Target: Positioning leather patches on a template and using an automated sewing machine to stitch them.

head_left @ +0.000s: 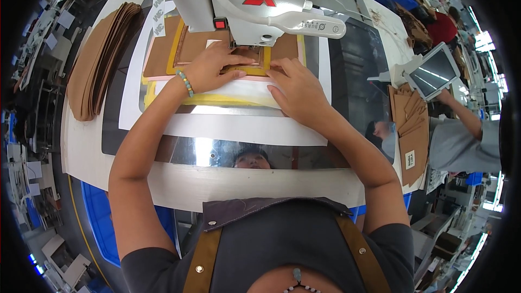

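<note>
My left hand (211,68), with a beaded bracelet, lies on a yellow-edged template frame (176,49) holding brown pieces (157,54). Its fingers are apart and reach under the white machine head (239,0), beside the dark presser part (232,42). My right hand (290,87) rests on the right front of the frame, fingers bent and apart, thumb lower on the white sheet (217,125). Neither hand visibly grips anything; some fingertips are hard to make out. A pale pink layer and yellow strips show under the frame, above the polished metal plate (190,152).
A pile of curved brown pieces (95,62) lies left on the pale table (228,184). At right are a tilted screen (429,70), more brown pieces (407,135) and another person's arm (464,114) near the screen. Blue bins (100,222) sit below the table.
</note>
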### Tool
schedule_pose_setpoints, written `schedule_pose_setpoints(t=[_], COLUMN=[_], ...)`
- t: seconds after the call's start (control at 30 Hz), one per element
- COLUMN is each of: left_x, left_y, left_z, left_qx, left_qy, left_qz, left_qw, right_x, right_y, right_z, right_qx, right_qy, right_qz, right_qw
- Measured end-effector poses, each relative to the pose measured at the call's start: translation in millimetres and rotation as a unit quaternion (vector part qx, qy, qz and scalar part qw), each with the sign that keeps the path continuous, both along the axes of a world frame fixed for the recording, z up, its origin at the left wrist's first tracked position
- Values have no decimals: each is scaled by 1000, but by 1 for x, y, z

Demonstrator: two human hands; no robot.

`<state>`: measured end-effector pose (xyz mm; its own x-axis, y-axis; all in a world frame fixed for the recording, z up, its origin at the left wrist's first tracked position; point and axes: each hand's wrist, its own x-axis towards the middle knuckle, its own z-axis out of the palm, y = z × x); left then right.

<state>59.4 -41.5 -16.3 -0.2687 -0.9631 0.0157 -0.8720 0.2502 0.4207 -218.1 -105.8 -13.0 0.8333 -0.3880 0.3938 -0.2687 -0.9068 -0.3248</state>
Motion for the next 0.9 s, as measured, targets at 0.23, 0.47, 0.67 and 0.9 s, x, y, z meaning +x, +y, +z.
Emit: schedule_pose_setpoints(t=[0.23, 0.47, 0.67, 0.9], left_x=[11, 45, 149, 149], left_y=[-7, 3, 26, 26], left_z=[-8, 13, -37, -36], left_qx=[-53, -84, -131, -157], left_qy=[112, 43, -155, -120], left_qz=[10, 146, 286, 282], left_qw=[992, 985, 937, 939], right_x=[-34, -73, -55, -19], right_y=[-1, -5, 0, 17], right_z=[20, 24, 10, -13], right_qx=[31, 41, -9, -114], right_qy=[43, 42, 8, 62], right_qz=[-47, -51, 29, 79], right_qw=[998, 997, 1000, 988])
